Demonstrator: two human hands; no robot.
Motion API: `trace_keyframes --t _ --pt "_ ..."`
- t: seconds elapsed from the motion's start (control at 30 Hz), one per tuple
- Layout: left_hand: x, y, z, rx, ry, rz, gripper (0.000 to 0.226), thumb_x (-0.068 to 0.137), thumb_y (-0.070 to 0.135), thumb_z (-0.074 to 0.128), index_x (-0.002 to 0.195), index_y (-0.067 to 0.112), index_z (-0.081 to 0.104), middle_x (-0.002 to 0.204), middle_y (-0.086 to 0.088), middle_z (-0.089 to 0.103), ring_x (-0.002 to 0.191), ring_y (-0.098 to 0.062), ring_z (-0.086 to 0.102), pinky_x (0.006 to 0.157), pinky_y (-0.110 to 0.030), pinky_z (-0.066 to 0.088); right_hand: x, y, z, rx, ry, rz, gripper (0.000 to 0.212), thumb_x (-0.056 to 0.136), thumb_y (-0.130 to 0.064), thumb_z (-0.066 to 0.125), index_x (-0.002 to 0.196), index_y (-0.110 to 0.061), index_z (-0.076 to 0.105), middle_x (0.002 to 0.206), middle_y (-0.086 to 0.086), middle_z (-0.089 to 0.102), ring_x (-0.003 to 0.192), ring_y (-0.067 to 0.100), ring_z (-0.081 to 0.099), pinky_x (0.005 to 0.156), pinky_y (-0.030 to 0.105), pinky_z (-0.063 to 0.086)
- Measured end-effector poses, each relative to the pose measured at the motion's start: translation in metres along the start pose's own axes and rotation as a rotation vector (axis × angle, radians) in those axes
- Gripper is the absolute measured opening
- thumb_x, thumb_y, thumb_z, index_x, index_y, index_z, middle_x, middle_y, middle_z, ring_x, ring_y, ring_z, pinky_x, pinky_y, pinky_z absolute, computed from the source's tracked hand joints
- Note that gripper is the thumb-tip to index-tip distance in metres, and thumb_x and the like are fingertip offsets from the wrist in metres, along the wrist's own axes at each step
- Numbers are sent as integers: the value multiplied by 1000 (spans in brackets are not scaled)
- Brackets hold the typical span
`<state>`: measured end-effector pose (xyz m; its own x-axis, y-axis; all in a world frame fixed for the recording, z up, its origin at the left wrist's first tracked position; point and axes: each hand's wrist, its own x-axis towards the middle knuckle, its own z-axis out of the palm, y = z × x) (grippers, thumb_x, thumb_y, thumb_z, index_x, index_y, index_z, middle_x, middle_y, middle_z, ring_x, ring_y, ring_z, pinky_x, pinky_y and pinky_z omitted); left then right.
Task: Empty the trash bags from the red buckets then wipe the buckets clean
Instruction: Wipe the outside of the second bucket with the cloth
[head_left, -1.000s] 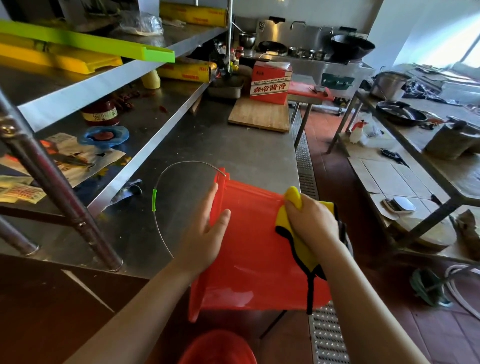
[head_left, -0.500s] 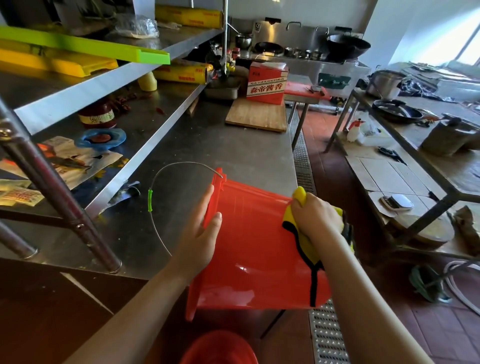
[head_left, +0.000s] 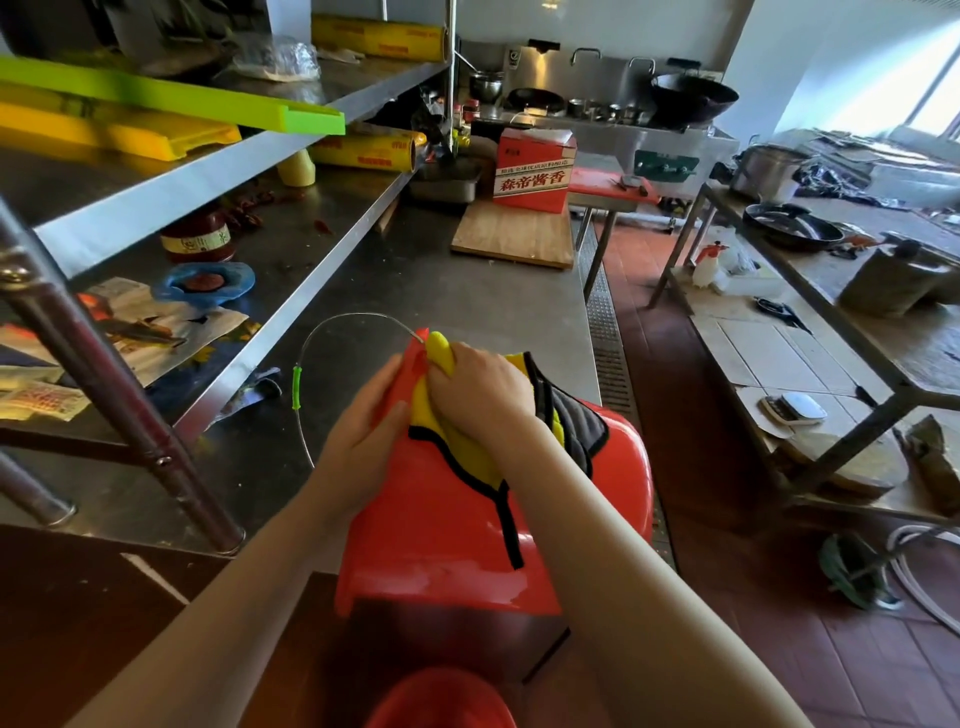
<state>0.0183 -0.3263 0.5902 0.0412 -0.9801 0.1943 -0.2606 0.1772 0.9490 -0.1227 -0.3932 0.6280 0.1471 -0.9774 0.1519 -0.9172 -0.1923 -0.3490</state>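
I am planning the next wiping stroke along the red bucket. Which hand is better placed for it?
The right hand: it already grips the yellow cloth against the red bucket near its rim. The left hand steadies the bucket's side and holds no cloth.

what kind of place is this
Most likely a commercial or restaurant kitchen. A long stainless steel counter runs beneath steel shelving, a large wok sits on a range at the back, and big rolls of cling film lie on the shelves.
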Motion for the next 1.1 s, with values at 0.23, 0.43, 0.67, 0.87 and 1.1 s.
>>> trace_keyframes --t 0.23,0.43,0.67,0.87,1.1 --pt "22 2 -14 11 -1 -12 46 103 14 49 146 30 46 150 15 43 137 2 39 119 -35 30 -8 51 -4 -10 50 82 48 102 -51 28 101 -16 61 107 10 68 98 34 61 71 36 37" --pt "41 8 -36 61 68 -11 43 105 16 43 145 31 47 148 16 43 134 -2 41 114 -31 33 -31 122 2 154 150 245 43 102 -51 34 97 -17 61 102 6 67 98 33 59 77 38 43" --pt "71 3 -47 604 -80 65 48 106 13 34 152 26 35 161 3 25 148 -16 22 115 -31 22 -39 134 19 350 206 322 27 99 -51 42 90 -29 55 96 -7 62 88 24 59 73 36 44" --pt "75 3 -21 1306 -63 289 45 100 28 43 143 16 50 155 -11 38 148 -30 26 121 -54 9 -36 137 24 314 220 321 30 99 -49 40 105 -25 58 110 -7 63 97 24 58 74 35 41" --pt "62 16 60 1287 -247 383 58 100 47 29 149 19 41 158 -7 33 150 -24 21 122 -48 2 -49 145 27 627 277 392 19 98 -37 52 99 -21 62 88 -6 66 80 13 59 68 29 39"
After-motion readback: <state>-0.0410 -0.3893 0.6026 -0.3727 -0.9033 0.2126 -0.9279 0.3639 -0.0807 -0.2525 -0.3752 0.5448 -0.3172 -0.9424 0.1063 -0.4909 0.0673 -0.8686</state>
